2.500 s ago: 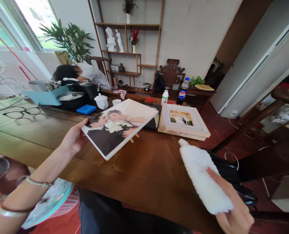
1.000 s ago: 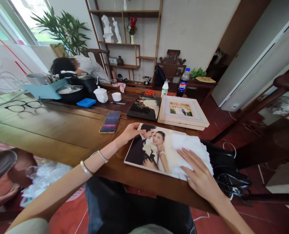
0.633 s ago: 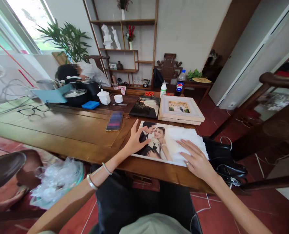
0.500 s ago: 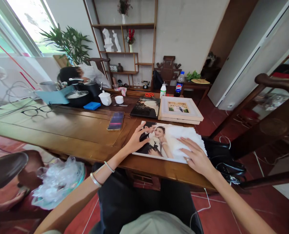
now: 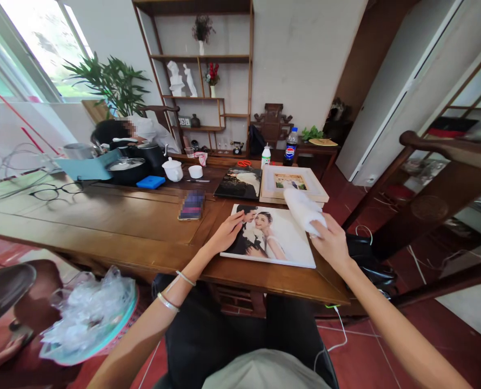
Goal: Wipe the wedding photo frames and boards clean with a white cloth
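Observation:
A wedding photo panel (image 5: 291, 246) lies flat on the wooden table, showing a couple close together. My left hand (image 5: 226, 233) rests on its left part, fingers stretched out over the picture. Gripped in my right hand (image 5: 330, 242) is a fluffy white cloth (image 5: 301, 209), bunched and lifted above the panel's right side. The far end of the cloth overlaps the framed photo (image 5: 271, 181) behind in this view.
A dark photo panel (image 5: 236, 182) lies beside the framed photo. Around them are a phone (image 5: 192, 205), orange-handled scissors (image 5: 244, 163), a white bottle (image 5: 266, 156) and a cola bottle (image 5: 291, 147). A white teapot (image 5: 173, 169) stands farther left. A person leans at the far side.
My right hand has gathered up the white cloth that lay spread over the panel's right half and raised it, uncovering that part. My left hand stays on the panel's left side.

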Action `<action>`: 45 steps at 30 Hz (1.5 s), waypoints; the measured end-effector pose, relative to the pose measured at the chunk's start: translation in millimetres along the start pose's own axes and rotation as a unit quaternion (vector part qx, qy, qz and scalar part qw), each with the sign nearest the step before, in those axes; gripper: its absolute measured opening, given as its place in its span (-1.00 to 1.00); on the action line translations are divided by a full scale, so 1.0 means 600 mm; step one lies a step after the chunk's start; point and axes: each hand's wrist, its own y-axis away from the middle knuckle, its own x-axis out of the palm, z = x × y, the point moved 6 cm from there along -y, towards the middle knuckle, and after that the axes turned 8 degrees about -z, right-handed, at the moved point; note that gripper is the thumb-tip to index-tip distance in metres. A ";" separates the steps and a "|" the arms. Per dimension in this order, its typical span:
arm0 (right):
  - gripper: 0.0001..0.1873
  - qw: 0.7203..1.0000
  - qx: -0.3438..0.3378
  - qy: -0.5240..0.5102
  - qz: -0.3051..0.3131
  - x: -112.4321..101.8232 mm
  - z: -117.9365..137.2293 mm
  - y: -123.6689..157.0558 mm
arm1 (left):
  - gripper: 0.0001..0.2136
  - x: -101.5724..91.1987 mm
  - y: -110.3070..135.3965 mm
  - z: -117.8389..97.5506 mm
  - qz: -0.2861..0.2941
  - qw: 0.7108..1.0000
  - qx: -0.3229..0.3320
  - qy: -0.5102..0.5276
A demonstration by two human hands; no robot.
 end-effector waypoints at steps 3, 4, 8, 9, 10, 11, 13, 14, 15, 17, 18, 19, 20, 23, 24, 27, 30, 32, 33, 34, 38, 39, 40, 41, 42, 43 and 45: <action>-0.61 0.993 -0.036 -0.008 0.109 0.047 0.009 -0.020 | -0.60 0.002 0.001 0.006 0.003 1.000 0.017 0.004; -0.60 0.987 -0.041 -0.016 0.151 0.066 0.012 -0.023 | -0.59 0.004 0.002 0.007 0.008 1.000 0.026 0.001; -0.65 0.971 -0.006 -0.020 0.239 0.118 0.011 -0.025 | -0.59 0.007 0.004 0.009 0.019 0.998 0.052 -0.014; -0.66 0.969 0.000 -0.015 0.246 0.122 0.012 -0.024 | -0.59 0.007 0.004 0.009 0.016 0.998 0.054 -0.015; -0.66 0.968 0.002 -0.009 0.252 0.123 0.015 -0.023 | -0.60 0.007 0.004 0.009 0.012 0.998 0.054 -0.017; -0.65 0.967 0.002 -0.004 0.256 0.119 0.021 -0.022 | -0.60 0.007 0.004 0.009 0.008 0.998 0.053 -0.020; -0.62 0.964 -0.010 -0.002 0.267 0.103 0.045 -0.017 | -0.59 0.007 0.003 0.009 0.005 0.998 0.048 -0.029; -0.61 0.961 -0.018 -0.007 0.274 0.091 0.063 -0.013 | -0.60 0.008 0.003 0.009 0.005 0.998 0.047 -0.032; -0.59 0.959 -0.026 -0.017 0.283 0.077 0.085 -0.008 | -0.60 0.008 0.002 0.009 0.006 0.998 0.047 -0.032; -0.59 0.953 -0.040 -0.046 0.298 0.046 0.132 0.005 | -0.60 0.008 0.002 0.009 0.007 0.999 0.043 -0.022; -0.58 0.949 -0.047 -0.063 0.307 0.032 0.155 0.012 | -0.60 0.007 0.002 0.010 0.007 0.999 0.038 -0.013; -0.59 0.944 -0.054 -0.080 0.315 0.019 0.176 0.019 | -0.60 0.007 0.002 0.012 0.007 0.999 0.031 -0.005; -0.59 0.939 -0.061 -0.096 0.324 0.010 0.191 0.025 | -0.59 0.006 0.002 0.013 0.009 1.000 0.026 0.001; -0.56 0.932 -0.062 -0.127 0.332 0.003 0.197 0.028 | -0.57 0.005 0.002 0.014 0.012 0.999 0.031 -0.003; -0.55 0.935 -0.056 -0.126 0.327 0.009 0.184 0.023 | -0.57 0.005 0.002 0.013 0.014 0.999 0.037 -0.008; -0.57 0.946 -0.037 -0.097 0.306 0.049 0.120 -0.001 | -0.58 0.005 0.003 0.012 0.021 0.998 0.052 -0.018; -0.68 0.954 -0.019 -0.050 0.294 0.100 0.051 -0.027 | -0.59 0.005 0.003 0.012 0.023 0.998 0.064 -0.015; -0.68 0.959 -0.006 -0.021 0.283 0.125 0.022 -0.040 | -0.58 0.005 0.003 0.012 0.022 0.997 0.067 -0.014; -0.67 0.960 -0.004 -0.011 0.279 0.132 0.016 -0.044 | -0.58 0.005 0.002 0.012 0.022 0.997 0.067 -0.016; -0.66 0.961 -0.003 -0.005 0.276 0.134 0.015 -0.045 | -0.58 0.006 0.002 0.013 0.022 0.997 0.067 -0.018; -0.66 0.957 -0.012 -0.024 0.289 0.102 0.064 -0.025 | -0.59 0.006 0.002 0.013 0.021 0.997 0.068 -0.028; -0.64 0.955 -0.012 -0.037 0.294 0.085 0.086 -0.015 | -0.59 0.007 0.002 0.014 0.020 0.997 0.067 -0.029; -0.63 0.953 -0.013 -0.053 0.298 0.066 0.110 -0.006 | -0.59 0.007 0.002 0.015 0.019 0.997 0.066 -0.031; -0.61 0.952 -0.004 -0.065 0.299 0.047 0.133 0.003 | -0.59 0.007 0.002 0.015 0.017 0.997 0.065 -0.032; -0.58 0.951 0.003 -0.077 0.300 0.028 0.155 0.011 | -0.58 0.007 0.002 0.016 0.016 0.997 0.064 -0.032; -0.57 0.947 -0.001 -0.092 0.309 0.013 0.176 0.019 | -0.58 0.007 0.002 0.016 0.016 0.997 0.066 -0.032; -0.57 0.940 -0.008 -0.114 0.322 -0.006 0.204 0.027 | -0.57 0.008 0.001 0.017 0.019 0.997 0.070 -0.031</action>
